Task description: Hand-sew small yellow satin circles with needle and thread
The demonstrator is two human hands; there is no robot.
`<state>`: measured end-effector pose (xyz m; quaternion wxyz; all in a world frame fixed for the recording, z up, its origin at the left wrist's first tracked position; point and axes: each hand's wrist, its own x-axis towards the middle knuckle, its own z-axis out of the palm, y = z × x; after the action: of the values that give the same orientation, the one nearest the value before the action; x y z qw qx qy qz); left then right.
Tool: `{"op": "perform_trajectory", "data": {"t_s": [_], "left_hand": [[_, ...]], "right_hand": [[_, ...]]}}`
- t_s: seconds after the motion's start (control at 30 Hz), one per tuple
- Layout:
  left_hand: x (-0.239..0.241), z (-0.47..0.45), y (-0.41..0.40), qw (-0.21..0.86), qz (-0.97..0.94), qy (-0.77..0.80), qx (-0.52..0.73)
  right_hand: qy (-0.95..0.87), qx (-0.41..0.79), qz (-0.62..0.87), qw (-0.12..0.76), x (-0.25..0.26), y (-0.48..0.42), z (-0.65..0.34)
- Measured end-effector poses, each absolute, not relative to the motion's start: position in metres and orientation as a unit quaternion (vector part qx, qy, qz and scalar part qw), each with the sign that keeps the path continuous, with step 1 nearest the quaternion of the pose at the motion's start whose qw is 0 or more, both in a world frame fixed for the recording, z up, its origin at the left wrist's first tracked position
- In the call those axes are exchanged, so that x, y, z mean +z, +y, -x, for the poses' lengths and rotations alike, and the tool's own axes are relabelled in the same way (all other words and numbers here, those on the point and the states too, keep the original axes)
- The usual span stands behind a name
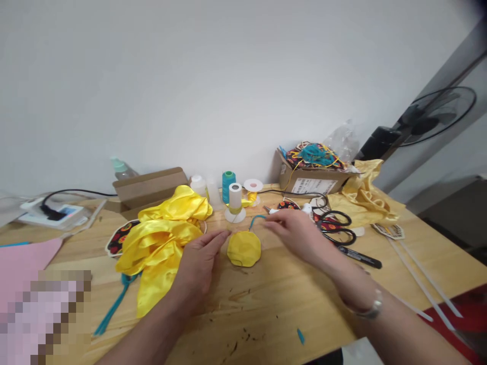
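Observation:
A flat yellow octagonal fabric piece [244,249] with a dark edge is in front of me, and a teal cord [254,220] comes from its top. The thumb and fingers of my left hand [200,263] are pinched together at the piece's upper left edge. My right hand [299,234] pinches the free end of the teal cord, drawing it up and to the right. Shiny yellow satin fabric [163,243] lies bunched left of my left hand. Black-handled scissors [337,225] lie just beyond my right hand, beside a black marker [359,257].
Along the wall stand a teal thread cone [229,186], a white spool [235,202], a ribbon reel [253,186] and a cardboard box [315,178] of patterned pieces and cords. Pale yellow fabric [367,197] and white sticks [422,276] lie right. Pink sheets [26,268] lie left.

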<state>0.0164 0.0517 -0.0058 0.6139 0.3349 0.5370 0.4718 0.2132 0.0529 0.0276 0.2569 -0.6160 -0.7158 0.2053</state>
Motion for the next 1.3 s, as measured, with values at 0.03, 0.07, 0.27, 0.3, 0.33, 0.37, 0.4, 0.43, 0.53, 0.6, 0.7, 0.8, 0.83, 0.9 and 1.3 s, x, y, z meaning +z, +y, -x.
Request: {"op": "perform_trajectory", "data": {"t_s": [0.03, 0.07, 0.27, 0.3, 0.33, 0.37, 0.4, 0.43, 0.53, 0.6, 0.7, 0.8, 0.83, 0.9, 1.3], "left_hand": [[-0.006, -0.016, 0.052, 0.616, -0.329, 0.537, 0.473], [-0.007, -0.016, 0.052, 0.618, -0.322, 0.538, 0.475], [-0.011, -0.016, 0.054, 0.615, -0.308, 0.531, 0.495], [-0.011, -0.016, 0.054, 0.616, -0.305, 0.532, 0.494], [-0.011, -0.016, 0.054, 0.618, -0.301, 0.533, 0.493], [-0.011, -0.016, 0.054, 0.620, -0.298, 0.535, 0.491], [-0.011, -0.016, 0.054, 0.621, -0.295, 0.536, 0.491], [-0.011, -0.015, 0.054, 0.620, -0.292, 0.537, 0.491], [-0.010, -0.015, 0.053, 0.624, -0.294, 0.534, 0.490], [-0.010, -0.016, 0.054, 0.628, -0.293, 0.527, 0.492], [-0.011, -0.017, 0.054, 0.630, -0.287, 0.524, 0.496], [-0.011, -0.018, 0.055, 0.625, -0.286, 0.532, 0.495], [-0.011, -0.018, 0.055, 0.623, -0.287, 0.533, 0.495], [-0.011, -0.018, 0.054, 0.624, -0.290, 0.533, 0.492], [-0.019, -0.015, 0.057, 0.633, -0.287, 0.526, 0.490]], "right_hand": [[-0.721, 0.135, 0.641, 0.225, 0.033, 0.046, -0.232], [-0.715, 0.075, 0.672, 0.178, 0.036, 0.039, -0.252], [-0.745, 0.017, 0.667, 0.011, 0.012, 0.026, -0.342], [-0.748, 0.029, 0.663, 0.012, 0.008, 0.027, -0.347], [-0.752, 0.041, 0.658, 0.015, 0.005, 0.029, -0.350], [-0.755, 0.050, 0.653, 0.017, 0.003, 0.031, -0.352], [-0.759, 0.053, 0.648, 0.017, 0.002, 0.032, -0.351], [-0.763, 0.053, 0.644, 0.017, 0.002, 0.033, -0.351], [-0.770, 0.042, 0.636, 0.005, 0.007, 0.034, -0.348], [-0.767, 0.032, 0.641, -0.013, 0.013, 0.032, -0.351], [-0.749, 0.000, 0.661, -0.050, 0.026, 0.024, -0.362], [-0.709, -0.034, 0.702, -0.055, 0.045, 0.011, -0.372], [-0.695, -0.031, 0.718, -0.038, 0.050, 0.007, -0.371], [-0.700, 0.034, 0.713, 0.023, 0.059, -0.002, -0.360], [-0.706, 0.504, 0.463, 0.184, 0.034, 0.026, -0.217]]}}
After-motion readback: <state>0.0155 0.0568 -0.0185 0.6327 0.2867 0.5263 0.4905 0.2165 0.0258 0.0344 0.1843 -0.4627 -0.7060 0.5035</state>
